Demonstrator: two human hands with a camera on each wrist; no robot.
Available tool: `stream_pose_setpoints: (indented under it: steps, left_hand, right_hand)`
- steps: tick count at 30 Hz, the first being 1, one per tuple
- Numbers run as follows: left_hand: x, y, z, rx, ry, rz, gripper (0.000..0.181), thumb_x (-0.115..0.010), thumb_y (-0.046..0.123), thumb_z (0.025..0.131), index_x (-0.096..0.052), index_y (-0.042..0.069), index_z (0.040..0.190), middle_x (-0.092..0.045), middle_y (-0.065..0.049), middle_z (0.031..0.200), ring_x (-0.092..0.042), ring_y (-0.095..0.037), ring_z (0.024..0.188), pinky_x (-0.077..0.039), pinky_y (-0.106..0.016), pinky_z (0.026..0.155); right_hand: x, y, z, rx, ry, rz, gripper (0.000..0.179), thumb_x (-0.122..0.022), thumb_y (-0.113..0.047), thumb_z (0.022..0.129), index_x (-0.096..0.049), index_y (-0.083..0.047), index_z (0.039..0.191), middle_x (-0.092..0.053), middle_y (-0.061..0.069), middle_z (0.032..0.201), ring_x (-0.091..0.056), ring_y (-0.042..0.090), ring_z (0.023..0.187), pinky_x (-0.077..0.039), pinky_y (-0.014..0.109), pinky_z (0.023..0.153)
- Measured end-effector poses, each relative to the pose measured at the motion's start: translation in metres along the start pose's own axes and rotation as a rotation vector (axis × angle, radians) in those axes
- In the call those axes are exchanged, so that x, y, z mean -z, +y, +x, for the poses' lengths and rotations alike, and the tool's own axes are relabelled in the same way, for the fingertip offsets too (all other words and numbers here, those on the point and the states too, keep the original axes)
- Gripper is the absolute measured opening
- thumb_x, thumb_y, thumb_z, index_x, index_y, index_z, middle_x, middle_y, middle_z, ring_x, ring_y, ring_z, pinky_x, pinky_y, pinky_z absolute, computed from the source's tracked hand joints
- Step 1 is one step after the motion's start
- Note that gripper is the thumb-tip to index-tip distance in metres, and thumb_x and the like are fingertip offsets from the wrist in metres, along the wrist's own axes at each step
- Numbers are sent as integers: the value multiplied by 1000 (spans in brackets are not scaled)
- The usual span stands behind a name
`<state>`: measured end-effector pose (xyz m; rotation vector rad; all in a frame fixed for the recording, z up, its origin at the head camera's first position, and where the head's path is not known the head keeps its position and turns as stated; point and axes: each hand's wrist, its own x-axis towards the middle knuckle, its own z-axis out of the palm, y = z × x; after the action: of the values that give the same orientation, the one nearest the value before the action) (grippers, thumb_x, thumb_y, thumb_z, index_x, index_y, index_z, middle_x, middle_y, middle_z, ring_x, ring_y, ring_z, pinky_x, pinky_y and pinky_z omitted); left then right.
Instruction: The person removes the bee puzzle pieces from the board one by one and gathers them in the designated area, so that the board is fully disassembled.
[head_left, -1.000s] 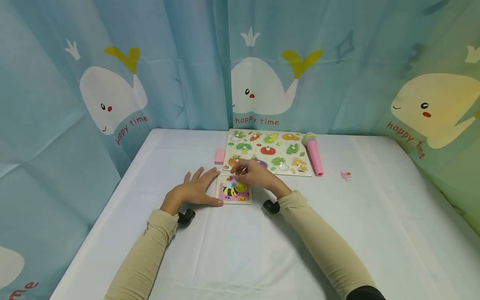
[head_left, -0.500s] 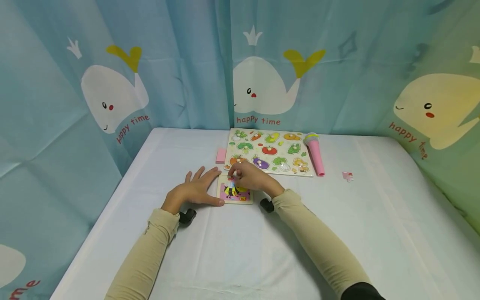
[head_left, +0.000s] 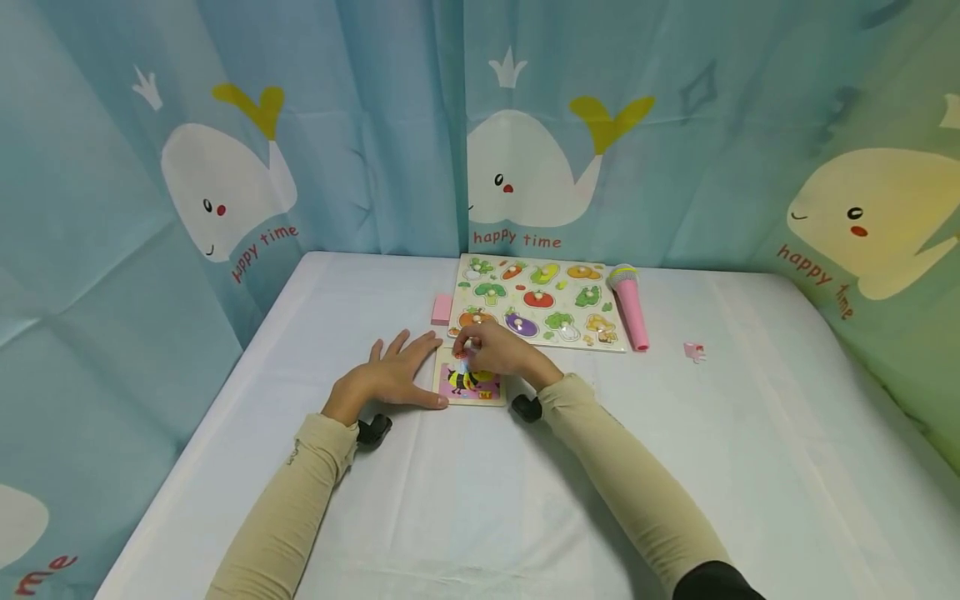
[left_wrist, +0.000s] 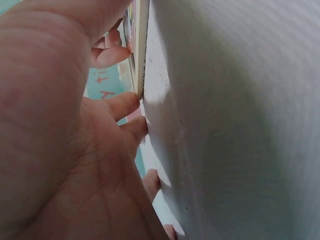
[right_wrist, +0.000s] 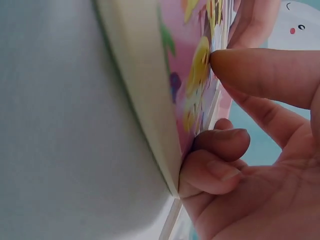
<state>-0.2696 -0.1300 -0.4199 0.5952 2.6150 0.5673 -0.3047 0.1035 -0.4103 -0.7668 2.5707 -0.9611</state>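
Observation:
A small square jigsaw puzzle (head_left: 468, 390) with a bee picture and a pale wooden rim lies flat on the table. My left hand (head_left: 388, 379) rests along its left side with fingers spread, thumb at the near corner and forefinger at the far one. Over the puzzle's upper part, my right hand (head_left: 498, 348) is lowered with thumb and forefinger touching the picture. In the right wrist view, the other fingers curl against the rim. Whether a puzzle piece is pinched between the fingertips is hidden. A loose pink puzzle piece (head_left: 694, 352) lies off to the right.
Behind the puzzle lies a large vegetable peg board (head_left: 551, 308). A pink toy microphone (head_left: 631, 310) stands along its right side, and a pink block (head_left: 442, 309) sits at its left. Whale-print curtains (head_left: 375, 167) surround the white-covered table (head_left: 600, 508).
My right hand has come down and slightly left onto the puzzle, fingertips now on the picture. The left hand keeps its place at the puzzle's left side.

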Motion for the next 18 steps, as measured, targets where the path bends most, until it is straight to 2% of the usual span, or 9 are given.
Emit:
stream_pose_setpoints:
  steps: [6, 12, 18]
  left_hand:
    - [0, 1, 0, 1, 0, 0, 109, -79, 59, 89, -24, 15, 172, -11, -8, 180, 4, -41, 163, 5, -71, 123]
    - [1, 2, -3, 2, -1, -7, 109, -80, 59, 89, -24, 14, 172, -11, -8, 180, 5, -41, 163, 6, -71, 123]
    - [1, 1, -1, -2, 2, -6, 110, -79, 59, 90, -23, 14, 172, -11, -8, 180, 5, -41, 163, 6, -71, 123]
  right_hand:
    - [-4, 1, 0, -13, 19, 38, 29, -63, 8, 84, -76, -4, 107, -52, 22, 129, -44, 32, 111, -41, 39, 83]
    - [-4, 2, 1, 0, 11, 10, 31, -65, 7, 84, -76, -4, 110, -54, 19, 123, -46, 30, 109, -43, 39, 86]
    - [-3, 2, 0, 1, 12, 25, 28, -66, 7, 85, -76, -3, 109, -53, 20, 127, -48, 29, 108, -45, 41, 90]
